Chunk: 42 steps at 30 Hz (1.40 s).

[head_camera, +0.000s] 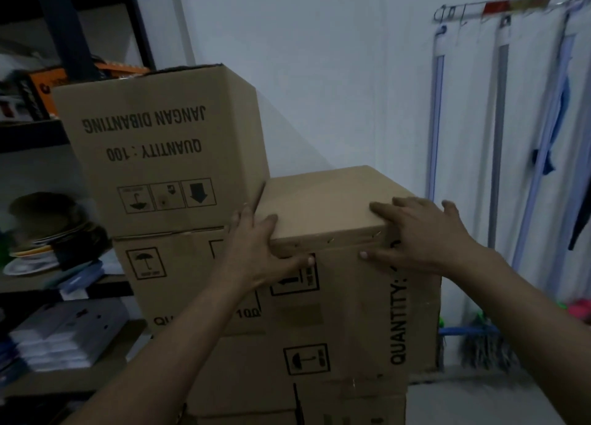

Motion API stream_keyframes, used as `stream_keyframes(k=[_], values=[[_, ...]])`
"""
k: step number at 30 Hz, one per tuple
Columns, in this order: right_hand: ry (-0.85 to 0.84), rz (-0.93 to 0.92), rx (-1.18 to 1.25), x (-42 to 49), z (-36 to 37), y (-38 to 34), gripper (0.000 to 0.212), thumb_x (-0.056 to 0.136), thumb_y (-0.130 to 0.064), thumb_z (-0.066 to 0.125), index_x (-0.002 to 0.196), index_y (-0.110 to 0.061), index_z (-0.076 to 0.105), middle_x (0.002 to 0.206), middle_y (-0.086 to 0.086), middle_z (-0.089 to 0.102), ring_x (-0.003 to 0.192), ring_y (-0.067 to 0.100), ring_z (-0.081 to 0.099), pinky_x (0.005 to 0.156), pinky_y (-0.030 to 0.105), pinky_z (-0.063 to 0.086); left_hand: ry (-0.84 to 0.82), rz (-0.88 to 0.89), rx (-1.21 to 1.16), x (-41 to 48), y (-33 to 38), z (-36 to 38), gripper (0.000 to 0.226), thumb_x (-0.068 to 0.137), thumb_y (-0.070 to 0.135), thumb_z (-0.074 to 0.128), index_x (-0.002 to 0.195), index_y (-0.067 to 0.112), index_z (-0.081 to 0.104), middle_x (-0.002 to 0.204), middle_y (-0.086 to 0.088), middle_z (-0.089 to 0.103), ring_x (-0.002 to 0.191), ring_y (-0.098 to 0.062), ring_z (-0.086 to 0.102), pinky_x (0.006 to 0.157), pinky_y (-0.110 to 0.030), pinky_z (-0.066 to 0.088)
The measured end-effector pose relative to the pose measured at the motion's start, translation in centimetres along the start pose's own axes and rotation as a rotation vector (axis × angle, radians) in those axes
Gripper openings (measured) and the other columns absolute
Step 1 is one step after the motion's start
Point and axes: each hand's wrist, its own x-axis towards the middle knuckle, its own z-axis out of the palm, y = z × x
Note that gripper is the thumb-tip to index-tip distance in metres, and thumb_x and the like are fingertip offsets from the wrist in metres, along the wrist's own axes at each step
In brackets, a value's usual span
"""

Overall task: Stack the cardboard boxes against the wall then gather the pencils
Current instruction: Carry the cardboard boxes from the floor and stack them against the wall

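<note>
Several brown cardboard boxes stand in two stacks against the white wall (319, 73). The left stack is topped by an upside-down box (166, 149) printed "QUANTITY : 100". The top box of the right stack (326, 197) lies on its side. My left hand (259, 248) holds that box's near left corner, fingers on top and thumb on the front face. My right hand (415, 232) lies flat across its near right edge, fingers straight on the top and thumb on the front. No pencils are in view.
A dark metal shelf (64, 290) at the left holds plates (38, 242), folded packets (64, 338) and an orange box (48, 85). Mops and broom handles (499, 168) hang from a wall rail (499, 7) at the right. Grey floor (479, 402) shows at lower right.
</note>
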Motion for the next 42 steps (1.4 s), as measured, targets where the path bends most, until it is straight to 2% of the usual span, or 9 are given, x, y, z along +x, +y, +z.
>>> stream_keyframes(k=[3, 8, 12, 18, 23, 33, 39, 42], values=[[0.0, 0.006, -0.02, 1.4, 0.8, 0.1, 0.094, 0.076, -0.086, 0.041, 0.154, -0.041, 0.015, 0.157, 0.004, 0.029, 0.145, 0.027, 0.026, 0.114, 0.057, 0.023, 0.06, 0.116, 0.088, 1.9, -1.0, 0.7, 0.104, 0.058, 0.087, 0.054, 0.144, 0.03, 0.04, 0.154, -0.013, 0.025, 0.142, -0.033, 0.015, 0.118, -0.051, 0.015], [0.005, 0.023, -0.037, 4.8, 1.8, 0.4, 0.094, 0.077, -0.086, 0.042, 0.154, -0.041, 0.012, 0.16, 0.006, 0.024, 0.146, 0.03, 0.022, 0.113, 0.054, 0.023, 0.139, 0.194, 0.269, 4.3, -0.6, 2.5, 0.08, 0.083, 0.067, 0.053, 0.147, 0.025, 0.03, 0.145, -0.008, 0.038, 0.141, -0.038, 0.017, 0.118, -0.056, 0.01], [0.007, 0.004, -0.014, 7.1, 2.6, 1.0, 0.102, 0.071, -0.085, 0.054, 0.154, -0.04, 0.015, 0.158, 0.009, 0.026, 0.144, 0.032, 0.023, 0.111, 0.055, 0.022, 0.094, 0.177, 0.375, 5.7, -0.5, 3.7, 0.1, 0.072, 0.061, 0.07, 0.147, 0.02, 0.019, 0.145, -0.013, 0.031, 0.142, -0.043, 0.01, 0.117, -0.057, 0.006], [0.019, -0.003, 0.026, 9.0, 3.6, 1.4, 0.1, 0.071, -0.081, 0.058, 0.152, -0.037, 0.021, 0.154, 0.011, 0.03, 0.142, 0.034, 0.025, 0.111, 0.054, 0.021, 0.093, 0.097, 0.372, 7.4, -0.1, 5.1, 0.102, 0.066, 0.054, 0.079, 0.143, 0.02, 0.021, 0.142, -0.016, 0.031, 0.139, -0.043, 0.016, 0.115, -0.062, 0.006], [0.059, -0.01, 0.052, 10.2, 4.3, 1.5, 0.094, 0.074, -0.079, 0.059, 0.15, -0.036, 0.024, 0.152, 0.012, 0.032, 0.142, 0.033, 0.024, 0.111, 0.052, 0.02, 0.117, 0.016, 0.326, 8.6, 0.0, 5.9, 0.101, 0.066, 0.049, 0.08, 0.145, 0.024, 0.021, 0.14, -0.015, 0.033, 0.134, -0.04, 0.022, 0.112, -0.065, 0.018], [0.119, -0.023, 0.041, 12.4, 5.6, 1.8, 0.091, 0.072, -0.08, 0.058, 0.145, -0.034, 0.03, 0.145, 0.012, 0.039, 0.137, 0.035, 0.03, 0.107, 0.052, 0.024, 0.185, -0.08, 0.275, 9.7, 0.2, 7.3, 0.103, 0.066, 0.047, 0.083, 0.145, 0.027, 0.02, 0.145, -0.016, 0.024, 0.142, -0.036, 0.01, 0.112, -0.067, 0.006], [0.145, -0.029, 0.062, 12.4, 6.0, 1.8, 0.09, 0.073, -0.079, 0.059, 0.145, -0.034, 0.03, 0.146, 0.012, 0.038, 0.138, 0.035, 0.029, 0.108, 0.053, 0.023, 0.179, -0.114, 0.284, 9.7, 0.4, 7.6, 0.104, 0.066, 0.047, 0.083, 0.145, 0.027, 0.019, 0.146, -0.016, 0.022, 0.144, -0.033, 0.007, 0.111, -0.067, 0.006], [0.145, -0.027, 0.054, 12.4, 6.1, 1.8, 0.09, 0.073, -0.079, 0.058, 0.145, -0.035, 0.028, 0.148, 0.012, 0.035, 0.14, 0.035, 0.026, 0.112, 0.061, 0.016, 0.169, -0.129, 0.279, 9.7, 0.7, 7.3, 0.102, 0.068, 0.042, 0.083, 0.146, 0.025, 0.018, 0.148, -0.019, 0.021, 0.144, -0.035, 0.007, 0.113, -0.064, 0.007]])
